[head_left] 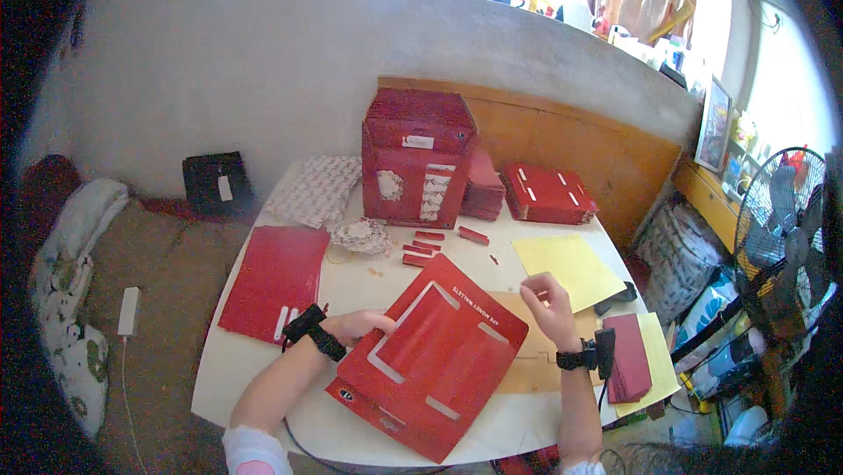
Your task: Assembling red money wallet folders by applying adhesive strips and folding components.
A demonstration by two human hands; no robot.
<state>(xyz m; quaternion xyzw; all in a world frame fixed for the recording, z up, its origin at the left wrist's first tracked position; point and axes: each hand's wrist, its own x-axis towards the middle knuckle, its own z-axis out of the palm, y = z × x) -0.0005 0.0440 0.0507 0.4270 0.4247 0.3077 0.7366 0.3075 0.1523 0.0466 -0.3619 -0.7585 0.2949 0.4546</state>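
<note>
A flat red printed card sleeve [439, 356] with several pale slots or strips is tilted above the table's near edge. My left hand [362, 326] grips its left edge, the fingers hidden behind it. To the right of the sleeve my right hand [553, 308] is raised with curled fingers, apart from the card. Whether something small is between those fingers cannot be made out. Beneath the right hand lies a tan board [536, 377], and yellow sheets [571, 269] are just beyond it. Both wrists wear black straps with small devices.
Red sheets [277, 277] lie at left. Behind stand a tall red box [413, 181] and a red card stack [553, 198]. Small red pieces [426, 247] and a whitish crumpled pile [362, 236] are mid-table. Dark red cards [628, 361] lie at right, near a black fan [781, 220].
</note>
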